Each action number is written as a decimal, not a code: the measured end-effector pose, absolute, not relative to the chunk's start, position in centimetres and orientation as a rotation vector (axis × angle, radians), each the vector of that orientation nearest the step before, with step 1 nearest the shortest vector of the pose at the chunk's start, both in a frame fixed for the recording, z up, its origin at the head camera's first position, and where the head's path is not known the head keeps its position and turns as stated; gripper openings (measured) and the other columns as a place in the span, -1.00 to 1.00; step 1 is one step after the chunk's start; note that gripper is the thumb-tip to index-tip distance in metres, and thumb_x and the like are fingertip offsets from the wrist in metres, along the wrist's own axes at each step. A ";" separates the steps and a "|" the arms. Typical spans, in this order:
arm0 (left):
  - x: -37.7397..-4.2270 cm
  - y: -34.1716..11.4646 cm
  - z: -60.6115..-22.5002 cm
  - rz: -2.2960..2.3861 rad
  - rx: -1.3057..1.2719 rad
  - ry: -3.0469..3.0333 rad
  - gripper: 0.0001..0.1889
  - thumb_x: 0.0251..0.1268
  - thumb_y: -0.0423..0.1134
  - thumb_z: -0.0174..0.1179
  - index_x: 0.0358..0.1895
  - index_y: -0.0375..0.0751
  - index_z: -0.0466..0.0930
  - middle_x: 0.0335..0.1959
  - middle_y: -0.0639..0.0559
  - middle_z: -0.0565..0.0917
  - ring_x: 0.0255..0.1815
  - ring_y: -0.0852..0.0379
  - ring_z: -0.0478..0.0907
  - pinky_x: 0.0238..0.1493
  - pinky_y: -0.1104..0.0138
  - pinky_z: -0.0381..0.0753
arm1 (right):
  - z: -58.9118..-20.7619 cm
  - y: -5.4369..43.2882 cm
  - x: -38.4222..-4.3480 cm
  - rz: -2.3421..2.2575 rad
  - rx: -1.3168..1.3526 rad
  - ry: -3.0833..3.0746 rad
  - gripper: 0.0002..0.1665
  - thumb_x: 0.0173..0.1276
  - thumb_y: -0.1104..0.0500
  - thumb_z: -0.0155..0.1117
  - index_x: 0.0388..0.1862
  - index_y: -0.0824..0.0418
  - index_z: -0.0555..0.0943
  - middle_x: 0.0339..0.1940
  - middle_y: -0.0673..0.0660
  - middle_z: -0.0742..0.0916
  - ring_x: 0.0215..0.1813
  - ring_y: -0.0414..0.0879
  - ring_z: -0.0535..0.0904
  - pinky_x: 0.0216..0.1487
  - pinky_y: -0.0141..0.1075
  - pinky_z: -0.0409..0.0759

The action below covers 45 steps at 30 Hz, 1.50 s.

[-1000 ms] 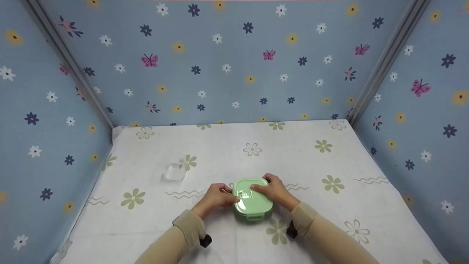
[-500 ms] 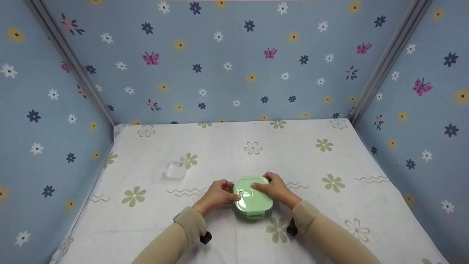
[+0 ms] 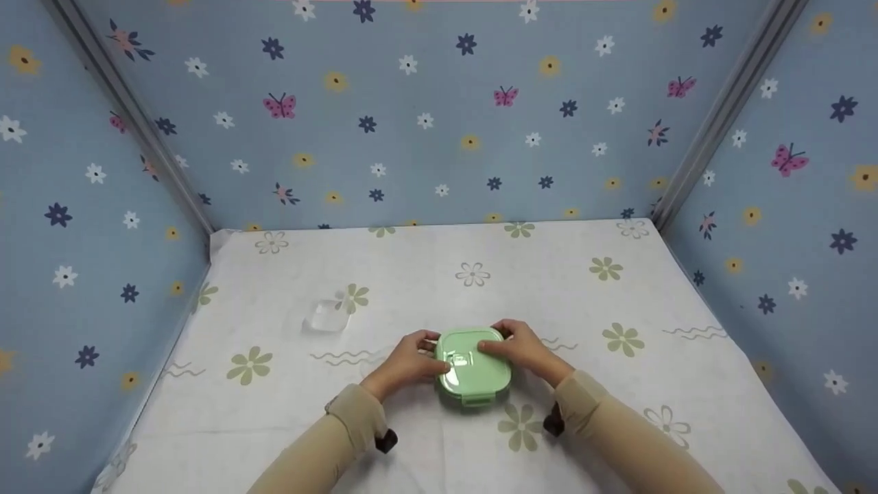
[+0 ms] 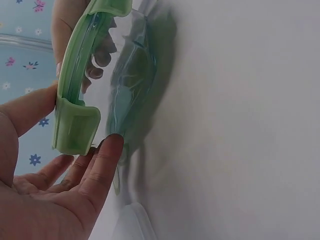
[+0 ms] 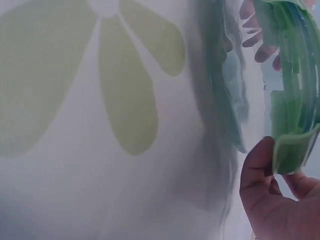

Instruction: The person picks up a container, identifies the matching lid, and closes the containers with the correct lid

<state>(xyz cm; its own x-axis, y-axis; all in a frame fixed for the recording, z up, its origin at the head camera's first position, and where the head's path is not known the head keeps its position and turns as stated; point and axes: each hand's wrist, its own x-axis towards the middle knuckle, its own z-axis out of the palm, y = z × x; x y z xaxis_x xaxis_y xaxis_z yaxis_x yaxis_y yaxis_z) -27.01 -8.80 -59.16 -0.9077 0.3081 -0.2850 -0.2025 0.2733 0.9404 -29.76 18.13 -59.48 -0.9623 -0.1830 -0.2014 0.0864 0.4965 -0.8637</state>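
A food container (image 3: 473, 370) with a light green lid and a clear body sits upright on the cloth, lid on top. My left hand (image 3: 411, 367) holds its left side, thumb on the lid's edge; in the left wrist view the fingers (image 4: 102, 172) reach below the green side clip (image 4: 77, 127), the index fingertip at the clear wall. On the right, my right hand (image 3: 525, 350) grips the other side, thumb on the lid. The right wrist view has its index finger (image 5: 257, 160) at the lower edge of another clip (image 5: 295, 152), which hangs down.
A small clear, open-looking piece (image 3: 328, 317) lies on the cloth to the left, beyond my left hand. The white flowered cloth (image 3: 473, 254) covers the table. Blue patterned walls (image 3: 439, 158) stand behind and at both sides.
The container stays in place. My right hand and forearm have shifted slightly right, the thumb sliding toward the lid's right edge. My left hand keeps nearly the same hold.
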 end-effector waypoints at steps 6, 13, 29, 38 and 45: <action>-27.1 -8.9 -59.0 1.682 0.180 2.150 -0.20 0.15 -0.35 0.53 0.49 -0.42 0.43 0.30 -0.34 0.59 0.20 -0.12 0.62 0.05 0.20 0.80 | -59.0 18.4 -29.6 -1.439 -0.085 2.497 -0.49 0.28 0.04 0.67 0.08 0.30 0.74 -0.09 0.13 0.73 -0.03 -0.05 0.58 -0.01 -0.28 0.53; -26.8 -9.1 -59.3 1.607 0.265 2.195 -0.08 0.14 -0.22 0.62 0.57 -0.34 0.37 0.35 -0.26 0.58 0.21 -0.10 0.64 0.12 0.18 0.76 | -58.8 18.8 -29.2 -1.409 -0.039 2.509 -0.42 0.26 0.01 0.69 0.13 0.28 0.72 -0.05 0.15 0.72 -0.02 -0.03 0.58 -0.05 -0.28 0.56; -25.9 -9.7 -59.3 1.390 0.499 2.314 0.30 -0.02 -0.07 0.75 0.75 -0.26 0.08 0.64 -0.30 0.37 0.72 -0.25 0.25 0.74 -0.15 0.17 | -58.8 19.6 -28.0 -1.374 0.068 2.473 -0.37 0.32 0.01 0.65 0.23 0.32 0.66 0.06 0.25 0.75 -0.03 0.00 0.66 -0.14 -0.29 0.67; -25.8 -9.6 -59.2 1.397 0.473 2.326 0.29 -0.03 -0.08 0.76 0.75 -0.26 0.09 0.66 -0.30 0.36 0.72 -0.27 0.24 0.73 -0.16 0.18 | -58.4 19.5 -27.5 -1.387 0.092 2.438 -0.40 0.36 0.06 0.62 0.23 0.35 0.65 0.03 0.24 0.74 -0.05 -0.02 0.66 -0.14 -0.27 0.73; -25.7 -9.5 -59.5 1.407 0.469 2.339 0.29 -0.03 -0.07 0.75 0.74 -0.28 0.10 0.63 -0.30 0.40 0.68 -0.27 0.31 0.71 -0.15 0.23 | -58.7 19.6 -26.9 -1.486 0.092 2.359 -0.42 0.42 0.11 0.56 0.26 0.38 0.61 -0.02 0.25 0.71 -0.16 -0.04 0.69 -0.22 -0.23 0.79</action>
